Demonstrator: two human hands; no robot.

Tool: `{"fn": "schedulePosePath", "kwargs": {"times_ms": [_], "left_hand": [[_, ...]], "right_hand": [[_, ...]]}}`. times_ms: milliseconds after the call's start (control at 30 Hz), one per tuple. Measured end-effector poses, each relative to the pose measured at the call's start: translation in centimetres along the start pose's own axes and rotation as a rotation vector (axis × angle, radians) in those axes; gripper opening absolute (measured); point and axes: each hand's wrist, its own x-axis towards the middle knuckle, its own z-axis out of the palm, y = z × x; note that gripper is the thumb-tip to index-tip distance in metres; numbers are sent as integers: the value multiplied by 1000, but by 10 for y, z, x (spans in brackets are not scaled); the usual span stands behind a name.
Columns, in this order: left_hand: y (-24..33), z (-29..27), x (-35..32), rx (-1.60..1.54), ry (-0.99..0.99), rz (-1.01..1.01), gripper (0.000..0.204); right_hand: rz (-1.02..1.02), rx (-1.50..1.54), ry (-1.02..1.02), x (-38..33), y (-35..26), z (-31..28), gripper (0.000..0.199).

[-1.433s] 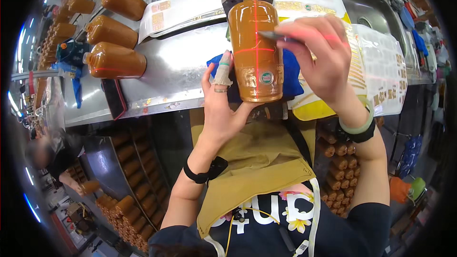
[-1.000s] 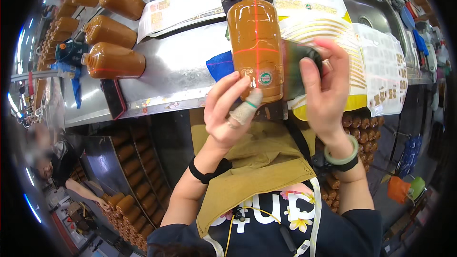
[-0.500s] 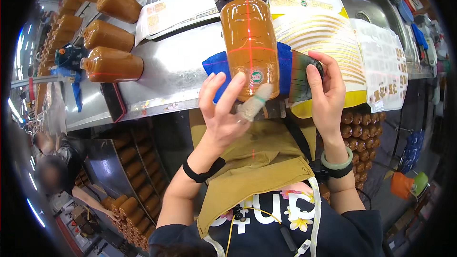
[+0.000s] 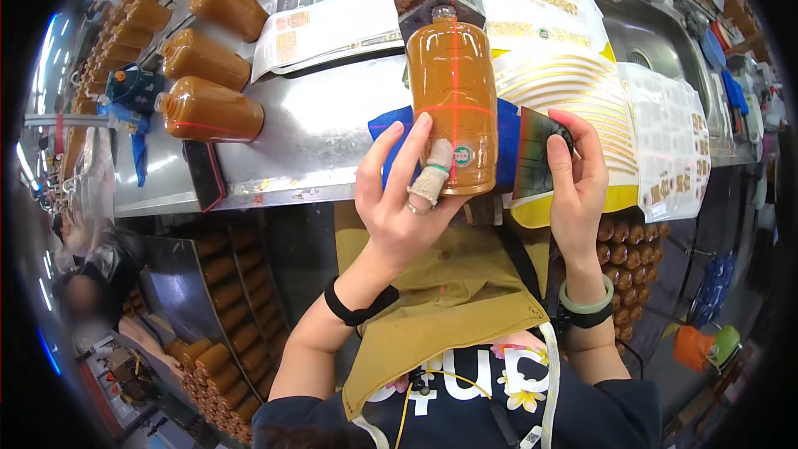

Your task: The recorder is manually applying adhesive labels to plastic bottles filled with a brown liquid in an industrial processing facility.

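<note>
An amber-brown bottle (image 4: 457,66) lies with its neck in a metal holder (image 4: 440,12), over a blue cloth (image 4: 509,154). Red light lines cross on it, and a small round green-and-white emblem (image 4: 462,155) sits near its base. My left hand (image 4: 407,208) is at the bottle's lower left, fingers spread against its side. One finger wears a pale finger cot (image 4: 432,176), its tip just left of the emblem. To the right, my right hand (image 4: 578,179) grips a dark flat scraper (image 4: 540,154) between thumb and curled fingers.
Several similar bottles (image 4: 216,110) stand along the left of the metal table (image 4: 324,108). Sheets of gold decals (image 4: 573,91) lie at right, near a sink (image 4: 644,33). A dark phone-like slab (image 4: 202,175) leans at the front edge. Bottles fill racks (image 4: 237,299) below; a co-worker's arm (image 4: 150,337) reaches there.
My left hand's cot-covered finger has shifted from right of the emblem to its left, and the fingers lie further up the bottle. The whole view has shifted slightly. My right hand keeps the scraper.
</note>
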Motion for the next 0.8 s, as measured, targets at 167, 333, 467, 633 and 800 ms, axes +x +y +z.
{"fn": "schedulePosePath", "kwargs": {"times_ms": [167,333,467,633,800], "left_hand": [[8,2,1,-58,-142,18,57],[11,-11,7,-115,-165,-53,64],[10,-8,1,-163,-9,-117,61],[13,2,-16,-304,51,-183,64],[9,8,-17,-307,78,-218,67]], "right_hand": [[-94,-104,22,4,4,1,26],[-44,-109,32,3,14,-15,31],[-108,-166,7,22,23,-27,38],[-270,-265,-127,45,2,-23,41],[-463,-373,-104,47,-22,-11,38]]}}
